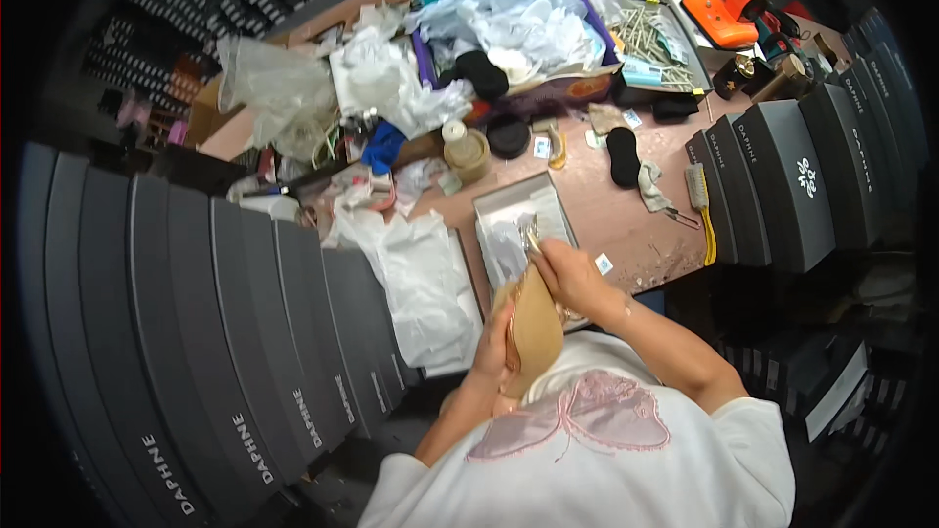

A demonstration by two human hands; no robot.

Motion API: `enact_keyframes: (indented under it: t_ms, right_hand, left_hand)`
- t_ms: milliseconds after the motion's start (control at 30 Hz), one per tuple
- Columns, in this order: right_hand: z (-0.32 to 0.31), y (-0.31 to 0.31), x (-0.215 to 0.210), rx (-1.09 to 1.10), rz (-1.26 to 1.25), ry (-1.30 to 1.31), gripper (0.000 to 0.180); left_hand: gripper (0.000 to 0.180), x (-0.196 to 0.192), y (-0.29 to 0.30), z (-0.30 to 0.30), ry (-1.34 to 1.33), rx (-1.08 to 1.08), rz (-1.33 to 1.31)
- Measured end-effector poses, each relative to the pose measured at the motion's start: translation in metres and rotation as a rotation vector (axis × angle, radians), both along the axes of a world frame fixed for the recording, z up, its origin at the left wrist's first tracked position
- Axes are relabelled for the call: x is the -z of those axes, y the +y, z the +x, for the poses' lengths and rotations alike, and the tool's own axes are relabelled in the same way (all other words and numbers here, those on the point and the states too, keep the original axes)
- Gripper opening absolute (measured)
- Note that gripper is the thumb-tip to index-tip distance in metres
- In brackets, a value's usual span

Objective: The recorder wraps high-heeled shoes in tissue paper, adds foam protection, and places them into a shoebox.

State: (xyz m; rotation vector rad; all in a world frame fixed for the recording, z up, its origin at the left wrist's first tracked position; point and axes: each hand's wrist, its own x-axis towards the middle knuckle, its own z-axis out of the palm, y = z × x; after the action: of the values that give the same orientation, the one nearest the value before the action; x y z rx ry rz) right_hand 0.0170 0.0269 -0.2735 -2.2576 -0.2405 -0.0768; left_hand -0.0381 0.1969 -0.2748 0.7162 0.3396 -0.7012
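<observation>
Tan shoe [534,330] gripped sole-up by left hand [492,344], right hand [570,274] clasped on toe; held above open box [516,207], tissue-lined for receiving.

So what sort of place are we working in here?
Probably a shoe packing or finishing bench: rows of dark shoe boxes flank a cluttered table, and both hands hold a tan shoe over an open box lined with tissue.
</observation>
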Motion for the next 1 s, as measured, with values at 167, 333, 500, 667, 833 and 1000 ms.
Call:
enact_keyframes:
  t_ms: [167,333,500,667,833,1000]
  right_hand:
    - [-0.035,-0.001,-0.038,-0.297,-0.237,0.038,0.011]
    - [-0.044,0.028,-0.04,-0.359,-0.084,-0.199,0.016]
    - [0.0,0.021,-0.012,-0.24,-0.285,-0.069,0.019]
    - [-0.043,0.058,-0.011,-0.169,-0.139,0.222,0.013]
    - [-0.039,0.04,-0.035,-0.535,-0.084,0.087,0.01]
    - [-0.046,0.028,-0.036,-0.487,-0.4,-0.077,0.009]
  left_hand:
    - [0.059,-0.014,0.008,0.017,0.008,-0.059,-0.181]
    - [0.059,-0.01,0.0,0.02,0.058,-0.067,-0.032]
    - [0.058,-0.009,-0.011,0.009,0.06,-0.146,0.109]
    - [0.053,-0.01,-0.004,0.01,0.095,-0.14,0.012]
    - [0.05,0.016,0.007,0.004,0.146,-0.144,-0.021]
    - [0.053,0.011,0.002,0.009,0.108,-0.179,0.173]
